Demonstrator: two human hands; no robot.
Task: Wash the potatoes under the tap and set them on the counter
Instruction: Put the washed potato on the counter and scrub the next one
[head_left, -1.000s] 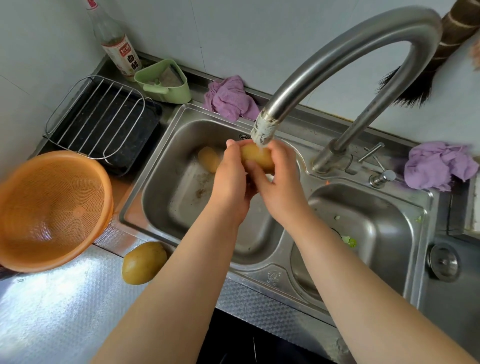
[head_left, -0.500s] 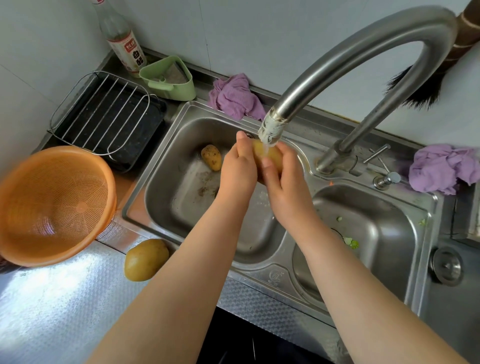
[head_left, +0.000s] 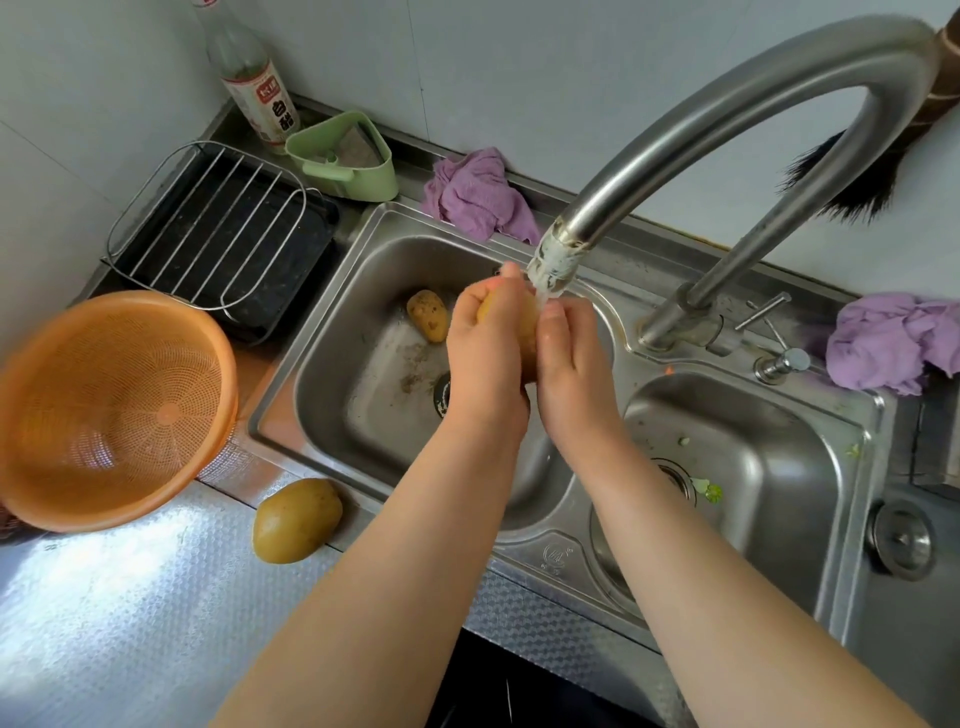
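A yellow potato (head_left: 522, 325) is pressed between my left hand (head_left: 483, 353) and my right hand (head_left: 571, 358), right under the tap spout (head_left: 553, 265), where water runs onto it. Most of it is hidden by my palms. A dirty brown potato (head_left: 427, 315) lies on the floor of the left sink basin (head_left: 332, 358), left of my hands. A clean yellow potato (head_left: 297, 520) rests on the counter (head_left: 130, 623) at the sink's front left corner.
An orange colander (head_left: 111, 410) sits tilted at the left. Behind it stand a black tray with a wire rack (head_left: 223, 234), a green strainer (head_left: 343, 156) and a vinegar bottle (head_left: 254, 78). Purple cloths (head_left: 478, 195) lie behind the sink and at the right (head_left: 893, 340). The right basin (head_left: 753, 467) holds green scraps.
My hands have turned the potato from lying crosswise to more upright under the stream and now close around it from both sides. The potato in the basin has come into clear sight.
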